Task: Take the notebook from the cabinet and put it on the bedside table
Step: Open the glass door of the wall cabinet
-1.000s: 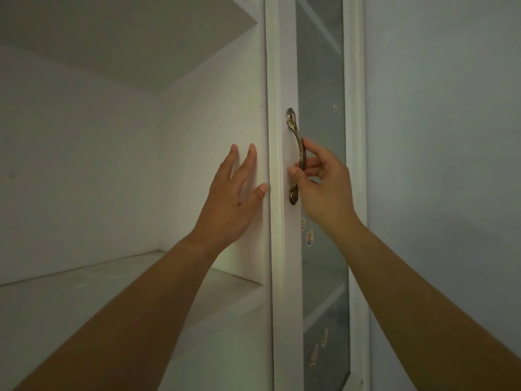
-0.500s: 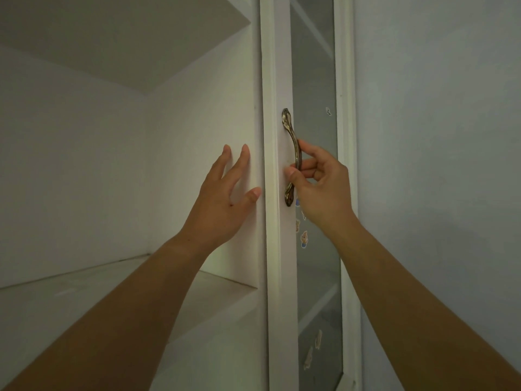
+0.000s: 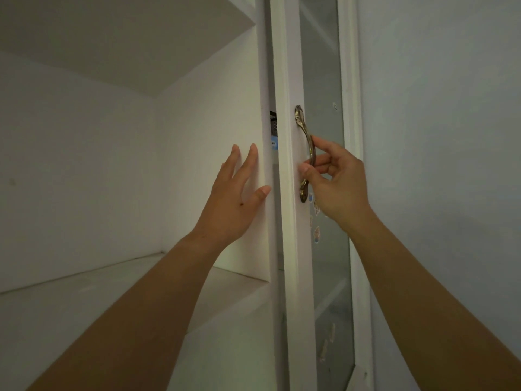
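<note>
1. White cabinet (image 3: 208,114) fills your view, with an open shelf (image 3: 84,300) running from 9 o'clock toward centre and a plain wall (image 3: 439,136) on the 3 o'clock side.
2. Your left hand (image 3: 236,201) sits just left of centre, spread flat with the fingers apart, palm against the white upright panel (image 3: 262,108) of the cabinet. It has hold of nothing.
3. Your right hand (image 3: 338,182) is just right of centre, curled around the brass handle (image 3: 304,153); the fingers hook behind the bar and the thumb presses its front.
4. That handle is fixed upright on the white frame of the glass door (image 3: 321,80), which runs from 12 o'clock down to 6 o'clock.
5. Between the door's edge and the upright panel you have a narrow gap, so the door stands slightly ajar.
6. Through that gap, toward 12 o'clock from your left fingertips, a dark object with a blue-and-white label (image 3: 273,131) shows. You cannot tell from this sliver whether it is the notebook; no notebook is plainly visible.
7. Small stickers (image 3: 317,234) cling to the glass below your right wrist, and more lie toward 5 o'clock.
</note>
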A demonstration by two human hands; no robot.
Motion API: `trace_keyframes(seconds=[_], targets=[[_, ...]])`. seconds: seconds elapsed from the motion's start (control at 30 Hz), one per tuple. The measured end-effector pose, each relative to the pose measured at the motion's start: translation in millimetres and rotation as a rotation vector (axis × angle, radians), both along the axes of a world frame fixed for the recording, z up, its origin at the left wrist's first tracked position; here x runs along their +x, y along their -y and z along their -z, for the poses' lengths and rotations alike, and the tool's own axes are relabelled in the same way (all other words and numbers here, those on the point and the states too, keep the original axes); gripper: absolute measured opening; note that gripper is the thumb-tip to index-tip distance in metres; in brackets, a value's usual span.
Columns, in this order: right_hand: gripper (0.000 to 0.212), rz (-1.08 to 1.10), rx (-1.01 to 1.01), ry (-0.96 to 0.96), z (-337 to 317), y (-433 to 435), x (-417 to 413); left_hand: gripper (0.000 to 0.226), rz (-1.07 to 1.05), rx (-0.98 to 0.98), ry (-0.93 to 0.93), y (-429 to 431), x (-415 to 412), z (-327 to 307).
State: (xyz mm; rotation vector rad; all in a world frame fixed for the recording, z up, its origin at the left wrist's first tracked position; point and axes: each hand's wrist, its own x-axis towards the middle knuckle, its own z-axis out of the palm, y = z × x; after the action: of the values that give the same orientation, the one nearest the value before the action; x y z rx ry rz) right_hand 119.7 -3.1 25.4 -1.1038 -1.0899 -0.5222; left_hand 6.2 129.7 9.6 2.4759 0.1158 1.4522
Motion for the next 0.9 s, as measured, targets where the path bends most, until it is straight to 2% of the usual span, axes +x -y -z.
trace_keyframes(seconds=[0.57, 0.9], targets=[[0.044, 0.026, 0.002, 0.03, -1.5, -0.2, 6.1, 0.066, -0.019, 0.004, -0.046, 3.4, -3.7, -2.9], [0.043, -0.016, -0.017, 0.016, -1.9, -1.2, 6.3, 0.065, -0.013, 0.028, 0.007, -0.3, -0.3, -2.5]])
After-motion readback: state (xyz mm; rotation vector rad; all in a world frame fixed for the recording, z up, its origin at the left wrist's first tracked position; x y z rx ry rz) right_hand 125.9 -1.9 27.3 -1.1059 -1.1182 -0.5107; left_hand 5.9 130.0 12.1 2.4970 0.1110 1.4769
